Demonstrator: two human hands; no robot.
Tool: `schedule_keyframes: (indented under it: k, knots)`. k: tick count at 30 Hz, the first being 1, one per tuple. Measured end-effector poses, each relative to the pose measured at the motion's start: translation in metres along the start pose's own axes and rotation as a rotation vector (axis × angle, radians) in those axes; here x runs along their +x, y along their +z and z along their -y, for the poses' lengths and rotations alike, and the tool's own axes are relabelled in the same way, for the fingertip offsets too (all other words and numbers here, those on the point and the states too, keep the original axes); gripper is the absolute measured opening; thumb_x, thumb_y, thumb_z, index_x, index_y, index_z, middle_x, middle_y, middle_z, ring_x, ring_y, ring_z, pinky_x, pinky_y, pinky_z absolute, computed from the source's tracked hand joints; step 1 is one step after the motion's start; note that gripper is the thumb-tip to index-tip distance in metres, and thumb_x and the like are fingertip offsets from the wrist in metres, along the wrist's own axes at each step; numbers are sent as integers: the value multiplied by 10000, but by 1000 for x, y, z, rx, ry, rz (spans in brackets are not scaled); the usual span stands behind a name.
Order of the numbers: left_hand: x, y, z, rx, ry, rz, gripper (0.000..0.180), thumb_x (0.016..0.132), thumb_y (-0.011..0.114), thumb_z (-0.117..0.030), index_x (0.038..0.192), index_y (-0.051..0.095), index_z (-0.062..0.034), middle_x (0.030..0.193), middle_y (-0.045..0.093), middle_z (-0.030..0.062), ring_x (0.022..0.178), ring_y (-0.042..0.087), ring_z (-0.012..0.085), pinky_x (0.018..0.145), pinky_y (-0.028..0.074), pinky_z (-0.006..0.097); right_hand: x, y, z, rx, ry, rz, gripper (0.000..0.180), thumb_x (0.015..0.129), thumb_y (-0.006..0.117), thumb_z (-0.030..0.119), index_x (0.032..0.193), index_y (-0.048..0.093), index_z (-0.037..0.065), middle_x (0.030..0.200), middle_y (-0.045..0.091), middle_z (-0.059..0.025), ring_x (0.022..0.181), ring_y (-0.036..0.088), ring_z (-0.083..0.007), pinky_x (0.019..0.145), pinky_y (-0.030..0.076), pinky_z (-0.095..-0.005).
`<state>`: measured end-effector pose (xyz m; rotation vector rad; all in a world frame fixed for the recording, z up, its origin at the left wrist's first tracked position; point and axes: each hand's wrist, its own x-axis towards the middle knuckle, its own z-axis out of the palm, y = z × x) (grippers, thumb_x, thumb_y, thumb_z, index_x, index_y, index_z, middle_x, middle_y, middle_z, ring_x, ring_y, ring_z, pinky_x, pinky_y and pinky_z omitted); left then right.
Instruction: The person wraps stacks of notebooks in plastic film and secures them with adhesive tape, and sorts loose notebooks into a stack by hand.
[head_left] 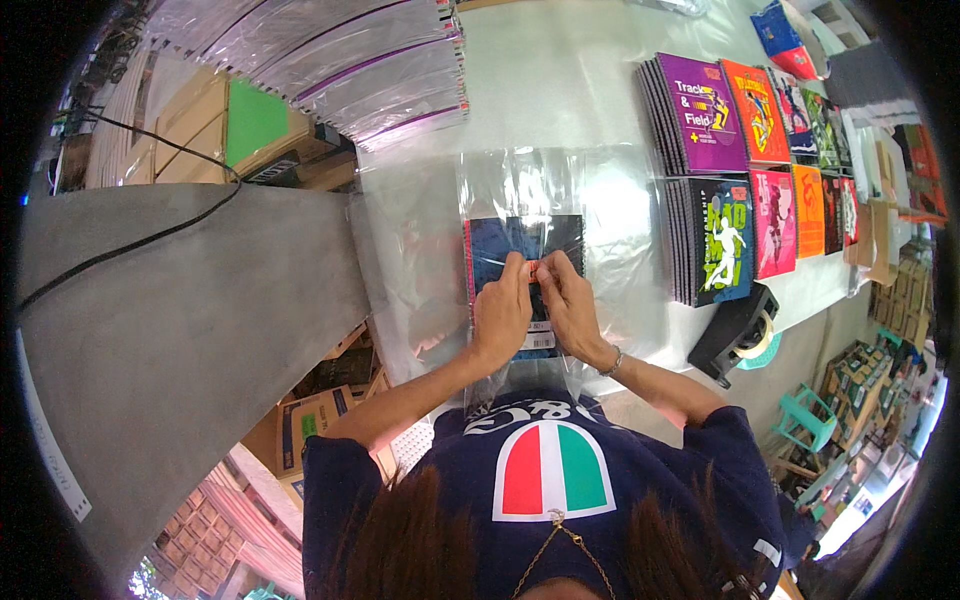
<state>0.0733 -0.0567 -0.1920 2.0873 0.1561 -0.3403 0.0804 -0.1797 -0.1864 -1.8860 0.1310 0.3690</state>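
Observation:
A dark blue notebook (500, 245) lies inside a clear plastic bag (530, 190) on the white table (560, 90), right in front of me. My left hand (500, 305) and my right hand (572, 300) rest on the notebook's cover, fingertips meeting at its middle. Between the fingertips they pinch a small orange-red piece (535, 268), possibly tape; what it is stays unclear. A silver bracelet sits on my right wrist.
Stacks of colourful notebooks (745, 170) stand at the right, a black tape dispenser (735, 335) below them. Piles of bagged notebooks (330, 60) lie at the back left. Cardboard boxes (230, 125) and a grey slab (170, 320) with a black cable fill the left.

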Motion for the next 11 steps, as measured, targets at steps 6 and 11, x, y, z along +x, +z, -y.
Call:
schedule_keyframes:
  k: [6,11]
  knots:
    - [-3,4,1,42,60,-16,186,994,377,-241,954,417,-64,643,571,257,637,576,459,508,399,558,-5,7,-10,-70,-45,-41,184,976,461,197,929,489,21,646,493,-103,585,475,-216,526,375,-343]
    - [6,-5,6,228,61,106,214,980,407,-280,987,438,-69,668,603,242,648,593,466,563,448,572,-1,2,-11,-130,-96,-15,213,967,475,231,958,496,20,769,589,-235,734,603,-412,614,439,-466]
